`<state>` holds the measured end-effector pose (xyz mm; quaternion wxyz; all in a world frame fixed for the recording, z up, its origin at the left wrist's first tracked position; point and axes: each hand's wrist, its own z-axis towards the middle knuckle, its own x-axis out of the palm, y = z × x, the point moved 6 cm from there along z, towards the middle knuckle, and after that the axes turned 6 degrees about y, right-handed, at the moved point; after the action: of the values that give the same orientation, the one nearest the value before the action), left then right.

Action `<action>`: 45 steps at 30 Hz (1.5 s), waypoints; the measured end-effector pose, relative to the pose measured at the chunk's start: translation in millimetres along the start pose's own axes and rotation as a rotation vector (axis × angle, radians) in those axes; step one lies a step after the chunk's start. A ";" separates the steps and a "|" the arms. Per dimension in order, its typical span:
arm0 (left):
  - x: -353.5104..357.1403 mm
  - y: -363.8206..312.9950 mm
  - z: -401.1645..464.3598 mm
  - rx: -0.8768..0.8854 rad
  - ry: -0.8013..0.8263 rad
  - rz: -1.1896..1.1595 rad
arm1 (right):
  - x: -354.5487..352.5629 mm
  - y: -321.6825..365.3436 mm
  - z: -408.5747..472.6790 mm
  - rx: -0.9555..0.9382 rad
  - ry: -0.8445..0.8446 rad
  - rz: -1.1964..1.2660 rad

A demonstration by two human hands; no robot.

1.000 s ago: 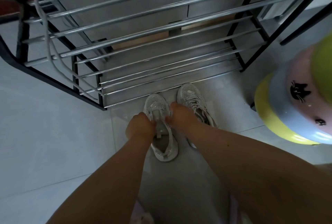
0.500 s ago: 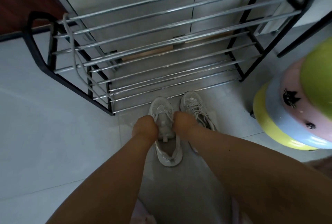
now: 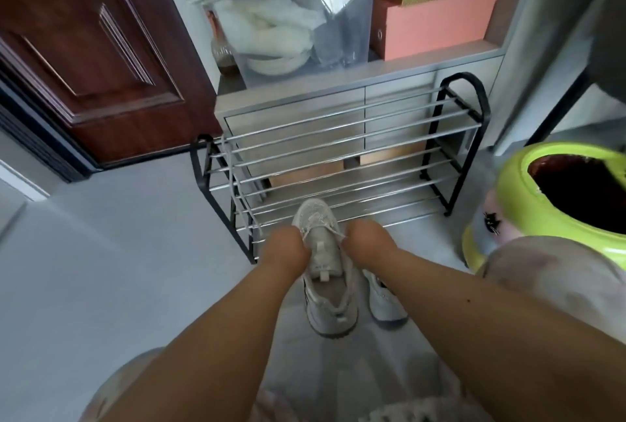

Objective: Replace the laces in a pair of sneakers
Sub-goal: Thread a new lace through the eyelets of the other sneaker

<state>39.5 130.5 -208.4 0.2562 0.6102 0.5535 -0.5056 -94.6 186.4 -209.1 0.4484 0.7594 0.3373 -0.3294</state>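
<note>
our left hand [image 3: 287, 249] and right hand [image 3: 367, 245] grip the sides of a white sneaker [image 3: 325, 266] in front of the shoe rack [image 3: 338, 157]; our fingers are hidden underneath. the second sneaker [image 3: 384, 299] lies on the floor [image 3: 118, 252], half covered by our right forearm.

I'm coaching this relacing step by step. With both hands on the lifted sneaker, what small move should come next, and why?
Probably draw the lace out of its topmost eyelets. The left hand and right hand grip the sneaker on either side of the tongue, and lace is visible at the right fingers. The other sneaker lies on the floor, partly hidden.
</note>
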 end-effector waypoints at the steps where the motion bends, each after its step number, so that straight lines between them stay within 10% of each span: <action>1: -8.8 -1.1 -8.3 0.002 -0.027 -0.010 | -8.0 4.1 -10.0 -0.009 -0.022 0.011; 17: -108.5 -22.1 -171.7 0.211 -0.571 -0.105 | -91.2 42.0 -155.8 -0.282 -0.466 0.169; 45: -55.1 -11.6 -213.2 0.269 -0.443 -0.471 | -64.4 0.5 -180.4 -0.250 -0.387 0.347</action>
<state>106.6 296.6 -79.7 0.1636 0.3696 0.5384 -0.7394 -94.3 335.2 -88.5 0.6443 0.6676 0.1485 -0.3422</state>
